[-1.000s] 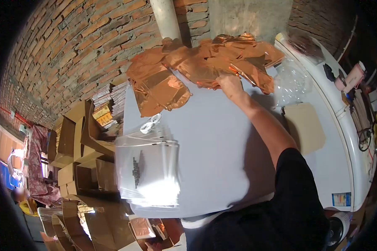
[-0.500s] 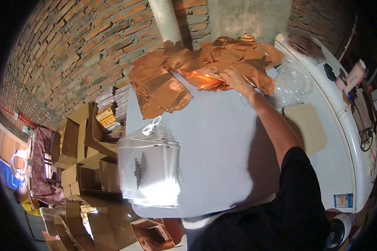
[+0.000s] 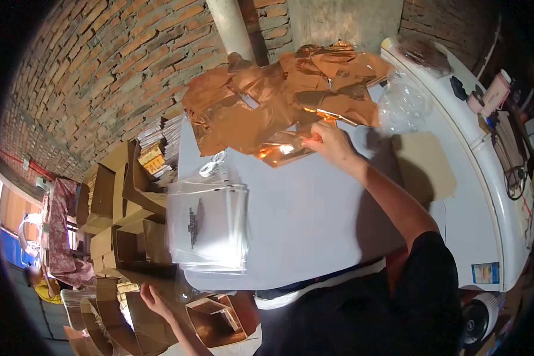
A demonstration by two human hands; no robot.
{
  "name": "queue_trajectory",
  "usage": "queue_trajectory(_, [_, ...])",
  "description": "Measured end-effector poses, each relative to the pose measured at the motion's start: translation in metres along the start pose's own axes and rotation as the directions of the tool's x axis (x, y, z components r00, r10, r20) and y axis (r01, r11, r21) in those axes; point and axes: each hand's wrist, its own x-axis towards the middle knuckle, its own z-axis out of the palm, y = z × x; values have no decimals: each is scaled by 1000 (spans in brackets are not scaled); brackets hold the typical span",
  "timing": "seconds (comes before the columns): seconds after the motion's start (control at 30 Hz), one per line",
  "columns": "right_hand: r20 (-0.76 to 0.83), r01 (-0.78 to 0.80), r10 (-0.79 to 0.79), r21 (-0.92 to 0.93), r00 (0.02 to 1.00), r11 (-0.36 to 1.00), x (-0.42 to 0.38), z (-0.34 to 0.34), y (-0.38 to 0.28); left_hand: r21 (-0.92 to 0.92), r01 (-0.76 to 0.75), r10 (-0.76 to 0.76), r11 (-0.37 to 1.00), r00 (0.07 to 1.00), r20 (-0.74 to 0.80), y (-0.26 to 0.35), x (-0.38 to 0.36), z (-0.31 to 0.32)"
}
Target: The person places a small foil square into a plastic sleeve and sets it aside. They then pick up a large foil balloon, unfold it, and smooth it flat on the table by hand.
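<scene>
My right hand (image 3: 332,145) pinches the near edge of a copper-coloured foil sheet (image 3: 243,124) at the back of the white table (image 3: 302,231). More crumpled foil (image 3: 338,65) lies behind it, against the wall side. My left hand (image 3: 155,301) is low at the left, over the cardboard boxes and off the table, with its fingers extended and nothing in it. A stack of clear plastic bags (image 3: 207,225) lies on the table's left side, a white loop (image 3: 212,165) at its top.
Open cardboard boxes (image 3: 127,196) stand left of the table, with another box (image 3: 216,320) below its front edge. At right are clear plastic (image 3: 403,104), a tan sheet (image 3: 424,166) and a fan (image 3: 479,320). Another person (image 3: 44,288) is at far left.
My right hand has drawn the foil's edge toward me, and the foil now spreads further over the table. My left hand has come into view at the lower left.
</scene>
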Motion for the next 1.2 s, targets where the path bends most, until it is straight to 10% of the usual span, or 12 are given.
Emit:
queue_trajectory(0.23, [29,-78,75,126,997,989,-15,3,5,-105,-153,185,983,847,499,188,-29,162])
queue_trajectory(0.5, [-67,146,-144,24,987,989,-13,2,-16,-287,-741,650,608,256,716,257,-52,397])
queue_trajectory(0.67, [-64,250,-254,-63,965,966,-5,0,-6,-37,-705,230,709,180,956,235,-45,498])
queue_trajectory(0.8, [-139,14,-12,16,990,1000,8,-12,-22,-165,-532,416,831,395,819,258,-8,538])
queue_trajectory(0.93, [-372,179,-218,-136,902,974,34,13,-23,-134,-373,295,918,419,859,301,26,559])
queue_trajectory(1.07, [235,3,32,-147,972,989,53,37,-14,-146,-457,356,877,415,837,341,41,555])
queue_trajectory(1.2, [160,236,-178,-507,971,829,74,84,9,-480,-296,564,826,439,699,347,49,571])
